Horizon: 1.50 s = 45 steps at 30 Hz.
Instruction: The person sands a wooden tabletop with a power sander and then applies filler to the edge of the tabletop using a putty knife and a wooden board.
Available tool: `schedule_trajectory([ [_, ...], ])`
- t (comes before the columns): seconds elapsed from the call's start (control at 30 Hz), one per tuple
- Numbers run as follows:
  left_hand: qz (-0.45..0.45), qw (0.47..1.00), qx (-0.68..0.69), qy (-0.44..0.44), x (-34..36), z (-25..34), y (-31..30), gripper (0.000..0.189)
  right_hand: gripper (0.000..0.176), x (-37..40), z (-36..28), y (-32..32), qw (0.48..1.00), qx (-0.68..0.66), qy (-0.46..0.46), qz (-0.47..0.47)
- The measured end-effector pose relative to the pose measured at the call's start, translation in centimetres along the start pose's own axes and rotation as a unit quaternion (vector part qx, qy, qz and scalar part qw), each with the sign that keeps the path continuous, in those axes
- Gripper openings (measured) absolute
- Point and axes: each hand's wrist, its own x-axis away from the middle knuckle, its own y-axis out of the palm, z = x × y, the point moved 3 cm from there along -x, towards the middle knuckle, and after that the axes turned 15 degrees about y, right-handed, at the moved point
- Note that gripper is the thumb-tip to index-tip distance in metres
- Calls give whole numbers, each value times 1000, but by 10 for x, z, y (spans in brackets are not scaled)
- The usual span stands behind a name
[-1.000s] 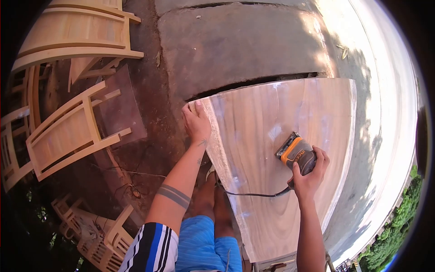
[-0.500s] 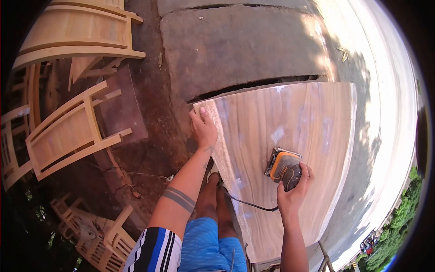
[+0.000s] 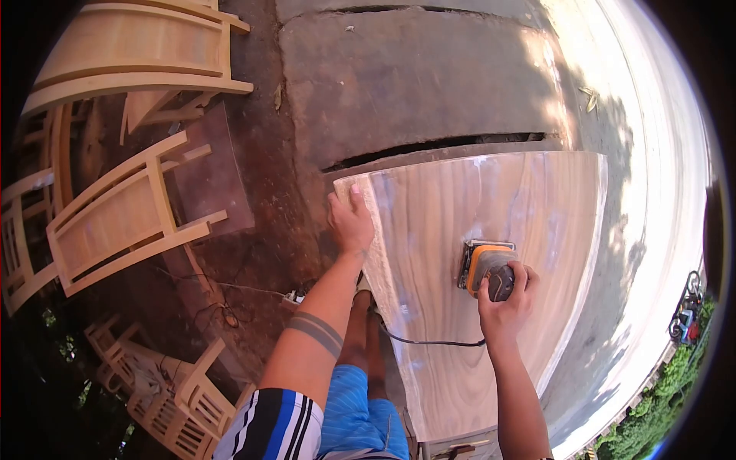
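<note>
One orange-and-black sander [image 3: 484,267], pad flat, sits near the middle of the pale wooden panel [image 3: 491,192], my right hand [image 3: 506,307] closed around its top. Its black cord [image 3: 429,342] trails off the panel's left edge, where my left hand [image 3: 351,222] presses flat, holding nothing. Bare wood runs to the panel's far edge.

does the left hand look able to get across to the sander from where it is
Probably yes: the left hand rests on the wooden slab at its left edge, with only bare wood between it and the sander, though the right hand already grips it.
</note>
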Motion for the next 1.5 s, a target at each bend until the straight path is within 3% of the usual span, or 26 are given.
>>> schedule_trajectory([
  [0.3,18,1000,0,6,1,-8,2,45,52,-65,-57,16,998,30,-48,-3],
  [0.5,-23,1000,14,-17,0,-3,-2,46,51,-102,-76,21,999,33,-17,7],
  [0.97,-18,998,58,-21,-2,-9,2,58,52,34,12,3,999,44,17,1],
  [1.3,-30,997,69,-13,0,-8,1,61,54,-81,-61,17,999,23,-45,8],
  [1.5,-30,998,56,-9,-2,-9,0,66,52,-49,-36,11,999,40,-20,0],
])
